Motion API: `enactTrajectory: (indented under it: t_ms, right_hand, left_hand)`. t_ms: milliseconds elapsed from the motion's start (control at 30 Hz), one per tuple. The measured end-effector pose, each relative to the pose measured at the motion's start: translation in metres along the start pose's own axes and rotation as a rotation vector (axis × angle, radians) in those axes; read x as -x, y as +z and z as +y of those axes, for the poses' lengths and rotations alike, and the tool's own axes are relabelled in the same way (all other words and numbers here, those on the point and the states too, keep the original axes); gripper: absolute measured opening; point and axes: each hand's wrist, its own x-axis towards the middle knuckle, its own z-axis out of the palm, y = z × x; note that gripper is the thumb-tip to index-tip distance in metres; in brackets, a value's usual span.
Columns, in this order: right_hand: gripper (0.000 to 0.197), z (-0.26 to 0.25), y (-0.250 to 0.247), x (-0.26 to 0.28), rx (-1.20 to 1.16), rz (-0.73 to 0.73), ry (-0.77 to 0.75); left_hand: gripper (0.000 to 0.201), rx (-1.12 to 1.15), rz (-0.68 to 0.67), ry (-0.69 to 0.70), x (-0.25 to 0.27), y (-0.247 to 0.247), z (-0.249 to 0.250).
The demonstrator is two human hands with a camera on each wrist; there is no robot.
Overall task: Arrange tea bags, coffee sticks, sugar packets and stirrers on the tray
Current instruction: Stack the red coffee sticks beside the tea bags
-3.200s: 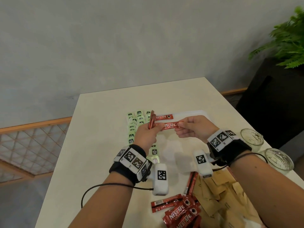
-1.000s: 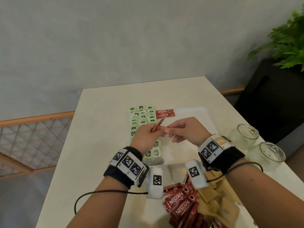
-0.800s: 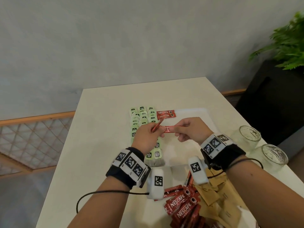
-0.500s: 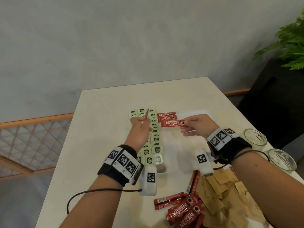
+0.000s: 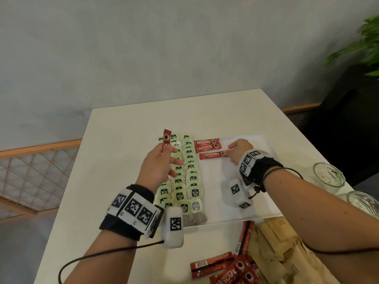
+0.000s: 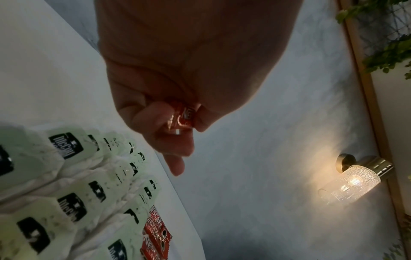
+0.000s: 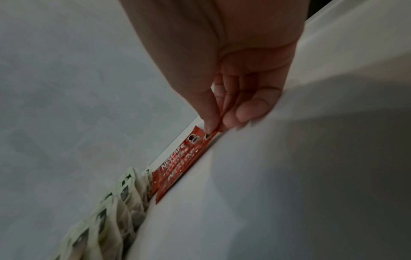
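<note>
Right hand (image 5: 238, 149) is down on the white tray (image 5: 264, 201), thumb and fingers pinching the right end of a red coffee stick (image 5: 213, 155). That stick lies flat, third in a little column just below two other coffee sticks (image 5: 207, 144) that already sit side by side near the tray's far edge. In the right wrist view you can see the fingertips (image 7: 211, 121) clamped right on the stick's end, low against the tray.

Left hand (image 5: 159, 167) hovers above the tea bags, gripping another coffee stick (image 5: 165, 141) between thumb and forefinger so it pokes up almost upright; the other fingers are loosely spread. The left wrist view shows the foil end (image 6: 181, 117) squeezed in the fingers.

Under that hand, green-tagged tea bags (image 5: 189, 181) run in three overlapping columns down the left part of the tray, just beside the laid-out sticks.

Off the tray, at the near edge of the pale surface (image 5: 114, 152), there's a loose heap of red coffee sticks (image 5: 229, 269) touching a pile of brown sugar packets (image 5: 274, 247). Two clear glasses (image 5: 329, 175) stand off to the right, and there's a leafy plant (image 5: 363, 46) in the far corner.
</note>
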Motion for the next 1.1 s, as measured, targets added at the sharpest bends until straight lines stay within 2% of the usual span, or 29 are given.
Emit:
enactTrajectory:
  t_ms: [167, 433, 600, 667, 733, 800, 933, 1000, 1100]
  right_hand:
    - [0.039, -0.005, 0.006, -0.012, 0.001, 0.000, 0.004]
    - [0.038, -0.013, 0.012, -0.020, 0.014, 0.001, 0.000]
    - [0.049, -0.012, 0.010, -0.020, -0.004, 0.006, 0.006]
    - [0.047, -0.010, 0.005, -0.015, -0.037, 0.032, 0.009]
    - [0.034, -0.008, -0.003, -0.002, -0.104, 0.045, -0.026]
    - [0.025, -0.009, -0.012, 0.020, -0.217, 0.007, -0.093]
    - [0.032, -0.006, -0.017, 0.074, -0.468, -0.165, -0.229]
    - [0.032, -0.005, -0.014, 0.096, -0.507, -0.252, -0.274]
    - [0.021, -0.002, -0.011, 0.116, -0.514, -0.284, -0.366]
  left_hand:
    - [0.028, 0.011, -0.018, -0.034, -0.003, 0.002, -0.003]
    - [0.028, 0.000, -0.042, -0.063, -0.003, 0.000, -0.005]
    - [0.018, -0.002, -0.098, -0.085, 0.000, -0.002, -0.005]
    - [0.017, 0.027, -0.169, -0.083, 0.002, -0.003, -0.004]
    - [0.019, 0.060, -0.230, -0.069, 0.004, -0.004, -0.004]
    - [0.022, 0.085, -0.252, -0.057, 0.007, -0.003, -0.004]
    - [0.024, 0.032, -0.278, -0.032, 0.012, 0.008, -0.007]
    - [0.024, -0.031, -0.296, -0.013, 0.016, 0.014, -0.008]
    - [0.022, -0.070, -0.295, 0.007, 0.025, 0.022, -0.008]
